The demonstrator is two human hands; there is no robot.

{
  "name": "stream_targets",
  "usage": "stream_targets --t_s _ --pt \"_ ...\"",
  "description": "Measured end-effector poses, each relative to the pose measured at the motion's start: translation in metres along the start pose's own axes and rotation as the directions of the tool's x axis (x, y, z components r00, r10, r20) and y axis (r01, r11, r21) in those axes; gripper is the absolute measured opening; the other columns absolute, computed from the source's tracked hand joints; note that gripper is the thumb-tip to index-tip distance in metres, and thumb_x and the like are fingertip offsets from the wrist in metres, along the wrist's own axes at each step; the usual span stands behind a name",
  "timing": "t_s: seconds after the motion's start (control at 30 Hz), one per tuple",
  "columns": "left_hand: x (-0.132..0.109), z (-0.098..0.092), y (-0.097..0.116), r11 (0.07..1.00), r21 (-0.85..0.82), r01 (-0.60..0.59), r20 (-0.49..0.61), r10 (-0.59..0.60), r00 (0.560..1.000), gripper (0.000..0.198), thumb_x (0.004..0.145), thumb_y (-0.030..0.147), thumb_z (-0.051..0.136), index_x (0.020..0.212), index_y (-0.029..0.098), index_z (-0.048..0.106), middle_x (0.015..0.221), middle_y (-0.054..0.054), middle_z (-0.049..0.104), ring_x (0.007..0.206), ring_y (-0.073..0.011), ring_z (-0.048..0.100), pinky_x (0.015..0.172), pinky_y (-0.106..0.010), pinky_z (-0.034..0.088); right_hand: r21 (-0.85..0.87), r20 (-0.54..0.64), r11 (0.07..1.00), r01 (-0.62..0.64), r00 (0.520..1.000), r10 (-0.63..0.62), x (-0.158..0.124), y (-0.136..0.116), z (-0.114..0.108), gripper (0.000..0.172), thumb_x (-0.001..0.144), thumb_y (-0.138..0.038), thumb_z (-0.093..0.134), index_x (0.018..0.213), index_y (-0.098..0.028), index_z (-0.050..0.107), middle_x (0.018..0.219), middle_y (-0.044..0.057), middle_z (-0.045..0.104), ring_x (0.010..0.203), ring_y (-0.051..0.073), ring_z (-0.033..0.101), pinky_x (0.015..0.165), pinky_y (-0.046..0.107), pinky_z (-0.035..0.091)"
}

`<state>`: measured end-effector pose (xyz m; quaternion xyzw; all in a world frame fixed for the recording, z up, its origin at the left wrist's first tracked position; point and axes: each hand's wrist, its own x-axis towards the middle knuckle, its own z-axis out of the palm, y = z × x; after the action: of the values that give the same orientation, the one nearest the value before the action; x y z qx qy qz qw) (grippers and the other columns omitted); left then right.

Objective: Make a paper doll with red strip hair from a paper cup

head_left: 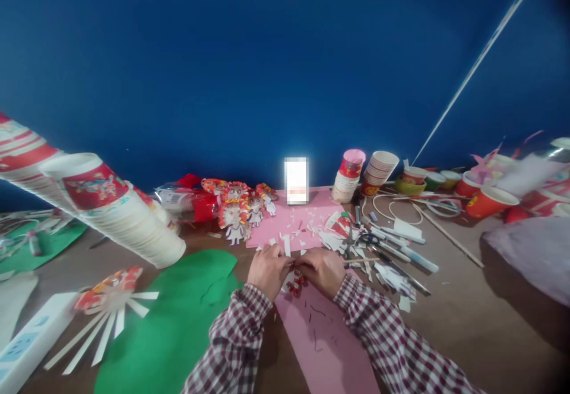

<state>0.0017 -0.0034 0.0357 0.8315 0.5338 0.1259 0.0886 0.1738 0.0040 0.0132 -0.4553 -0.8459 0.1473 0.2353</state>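
My left hand (266, 269) and my right hand (324, 269) meet over a pink paper sheet (329, 346) at the middle of the table. Both are closed, pinching a small red and white paper cut-out (294, 282) between them. White paper strips stick up from the fingers. Both sleeves are red and white plaid. Just right of my right hand lie scissors (356, 240) among several pens and markers (401, 251).
A long stack of paper cups (111, 210) lies on its side at left. A green paper sheet (169, 322) and a cut cup figure (107, 305) lie lower left. Finished paper figures (238, 207), cup stacks (351, 174) and red cups (487, 201) stand behind.
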Motion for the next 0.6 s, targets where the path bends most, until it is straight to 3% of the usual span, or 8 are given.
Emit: stream_targets --t_s 0.27,0.5,0.6 --pt "0.0016 -0.0002 0.0066 0.985 0.17 -0.043 0.024 0.04 0.999 0.023 0.083 0.025 0.042 0.078 0.022 0.065 0.079 -0.005 0.052 0.082 -0.0196 0.042 0.069 -0.032 0.029 -0.024 0.019 0.999 -0.022 1.0 0.023 -0.0007 -0.0024 -0.0001 0.013 0.079 -0.024 0.053 0.082 -0.024 0.065 0.075 0.0 0.063 0.073 0.013 0.056 0.066 0.022 0.036" --pt "0.0015 -0.0026 0.0054 0.99 0.139 -0.018 -0.018 0.021 1.0 0.024 0.083 0.024 0.041 0.079 0.022 0.065 0.078 -0.006 0.053 0.084 -0.0205 0.042 0.07 -0.034 0.029 -0.079 -0.057 0.996 0.032 0.998 -0.037 0.0005 -0.009 -0.0038 0.019 0.086 -0.026 0.044 0.095 -0.021 0.061 0.085 0.003 0.063 0.08 0.014 0.055 0.072 0.024 0.037" --pt "0.0008 -0.0041 0.003 0.996 0.084 0.011 -0.023 -0.009 1.0 0.025 0.082 0.029 0.043 0.079 0.023 0.066 0.079 -0.006 0.054 0.083 -0.0201 0.043 0.069 -0.033 0.03 -0.132 -0.064 0.99 0.04 0.997 -0.048 0.0006 -0.0067 -0.0035 0.019 0.086 -0.025 0.043 0.091 -0.019 0.061 0.084 0.005 0.062 0.079 0.015 0.053 0.071 0.025 0.038"
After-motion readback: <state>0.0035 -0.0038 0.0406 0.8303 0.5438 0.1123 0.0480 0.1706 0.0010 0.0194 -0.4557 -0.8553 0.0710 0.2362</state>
